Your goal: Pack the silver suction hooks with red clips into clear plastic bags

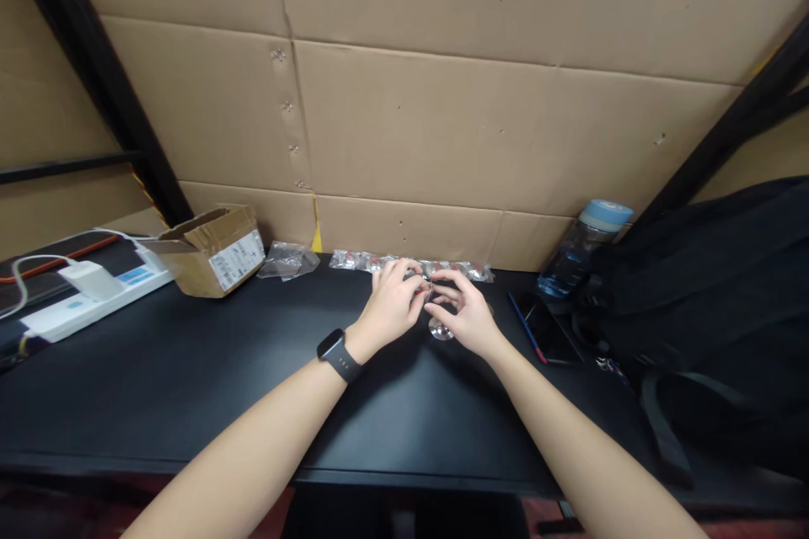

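Both my hands meet above the black table [303,404], close to its back edge. My left hand [393,301], with a black watch [340,354] on the wrist, has its fingertips pinched on a small shiny metal piece [431,290]. From the right, my right hand [464,313] reaches to the same piece, fingers curled, thumb and fingertips around it; their exact contact is too small to tell. Just below the fingers a round silver metal disc [441,329] shows. Behind the hands lies a row of small clear plastic packets [354,260] with red bits inside.
An opened cardboard box [218,257], clear plastic bags [287,261] and a white power strip [94,303] are on the left. On the right are a water bottle [578,253], a phone [549,333], a pen [526,327], keys [610,366] and a dark bag [720,320]. Cardboard panels stand behind.
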`<state>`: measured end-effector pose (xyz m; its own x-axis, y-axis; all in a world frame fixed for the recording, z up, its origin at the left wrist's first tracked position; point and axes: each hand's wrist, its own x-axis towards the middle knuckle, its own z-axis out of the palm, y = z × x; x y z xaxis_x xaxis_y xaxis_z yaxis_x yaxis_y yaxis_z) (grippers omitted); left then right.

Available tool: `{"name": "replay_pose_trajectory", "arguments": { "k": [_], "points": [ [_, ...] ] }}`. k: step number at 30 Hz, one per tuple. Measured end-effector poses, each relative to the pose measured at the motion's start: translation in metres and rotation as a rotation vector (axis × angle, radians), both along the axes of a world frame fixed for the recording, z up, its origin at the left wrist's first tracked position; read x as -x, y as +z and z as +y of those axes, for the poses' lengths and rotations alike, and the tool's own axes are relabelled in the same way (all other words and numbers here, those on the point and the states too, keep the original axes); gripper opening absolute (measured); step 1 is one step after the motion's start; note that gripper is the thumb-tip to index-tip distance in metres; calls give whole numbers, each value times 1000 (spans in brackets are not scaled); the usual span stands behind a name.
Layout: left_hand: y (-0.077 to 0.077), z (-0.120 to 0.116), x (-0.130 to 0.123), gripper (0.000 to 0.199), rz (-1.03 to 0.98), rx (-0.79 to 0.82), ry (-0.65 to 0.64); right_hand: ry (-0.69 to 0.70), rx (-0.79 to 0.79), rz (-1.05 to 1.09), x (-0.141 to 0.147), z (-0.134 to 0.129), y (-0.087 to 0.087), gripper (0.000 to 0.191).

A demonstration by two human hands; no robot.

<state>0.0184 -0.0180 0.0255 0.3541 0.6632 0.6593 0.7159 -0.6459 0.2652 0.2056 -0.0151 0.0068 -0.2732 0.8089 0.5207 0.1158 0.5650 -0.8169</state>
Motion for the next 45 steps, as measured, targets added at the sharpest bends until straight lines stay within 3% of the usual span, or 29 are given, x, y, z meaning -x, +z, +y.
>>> {"name": "replay_pose_trajectory", "arguments": {
  "k": [15, 26, 34, 45],
  "points": [
    [-3, 3, 1, 10, 26, 27, -20, 5, 33, 19, 2, -1, -1, 46],
    [-7, 8, 1, 8, -87, 10, -79, 7, 140, 96, 2, -1, 0, 51],
    [-4, 9, 3, 8, -49, -17, -89, -52, 206, 169, 2, 4, -2, 51],
    [4, 3, 7, 9, 29, -24, -29, -17, 242, 124, 2, 3, -4, 57]
  ]
}}
